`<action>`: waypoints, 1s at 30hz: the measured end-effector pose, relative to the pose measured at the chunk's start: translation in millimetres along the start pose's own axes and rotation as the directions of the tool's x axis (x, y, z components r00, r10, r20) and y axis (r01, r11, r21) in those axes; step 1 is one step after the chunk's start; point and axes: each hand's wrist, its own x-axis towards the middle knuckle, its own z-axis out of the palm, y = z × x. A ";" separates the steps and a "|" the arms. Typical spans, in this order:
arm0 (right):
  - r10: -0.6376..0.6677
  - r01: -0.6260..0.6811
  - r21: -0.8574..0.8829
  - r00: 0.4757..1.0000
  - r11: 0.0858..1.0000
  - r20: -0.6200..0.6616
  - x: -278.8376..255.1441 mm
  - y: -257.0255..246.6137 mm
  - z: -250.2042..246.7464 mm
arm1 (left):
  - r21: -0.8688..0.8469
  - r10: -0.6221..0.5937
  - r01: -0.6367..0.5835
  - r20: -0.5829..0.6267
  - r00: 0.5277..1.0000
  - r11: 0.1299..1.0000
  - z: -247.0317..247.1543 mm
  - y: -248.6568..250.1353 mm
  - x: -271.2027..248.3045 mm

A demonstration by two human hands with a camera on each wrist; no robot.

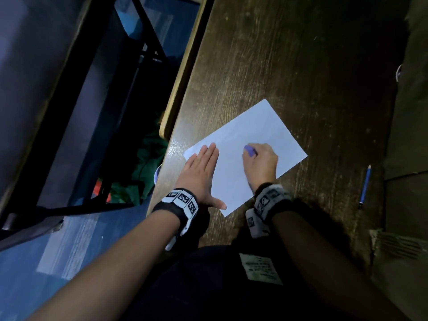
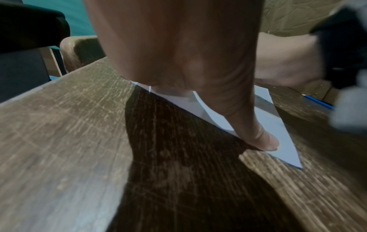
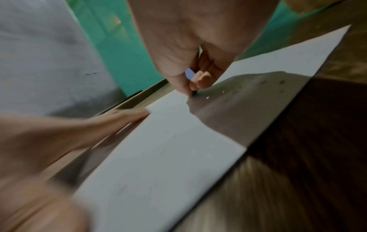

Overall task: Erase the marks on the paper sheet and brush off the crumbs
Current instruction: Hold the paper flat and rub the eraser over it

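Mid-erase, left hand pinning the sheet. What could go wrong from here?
1. The left hand presses only the paper sheet's near-left edge; the far side lies free, so hard strokes might buckle or crease it.
2. The right hand has a pinch grip on the small eraser; it could slip out.
3. Crumbs could smear under the rubbing hand.

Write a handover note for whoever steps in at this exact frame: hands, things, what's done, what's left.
Left hand: flat, fingers straight, pressing the near-left edge of the paper to the table.
Right hand: pinching the purple eraser, its tip on the sheet near the middle.
Pencil: on the table, right of the sheet, untouched.
Done: rubbing has begun; small crumbs lie beside the eraser.
Left: faint marks seem to remain on the near part of the sheet, though blur makes that uncertain; then brush off the crumbs.
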 end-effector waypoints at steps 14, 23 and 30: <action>-0.098 0.048 0.124 0.896 0.991 0.432 -53.7 46.8 -46.4 | -0.304 0.228 -0.225 -0.028 0.973 0.926 12.2 -16.6 -55.5; -0.153 0.167 0.009 0.874 0.986 0.462 -55.9 33.3 -50.7 | -0.107 0.085 -0.099 -0.129 0.988 0.989 0.6 -40.7 -7.6; -0.335 0.344 0.072 0.813 0.936 0.475 -38.1 -20.9 -6.0 | -0.001 0.040 -0.040 -0.086 0.995 0.999 1.5 -34.5 -2.7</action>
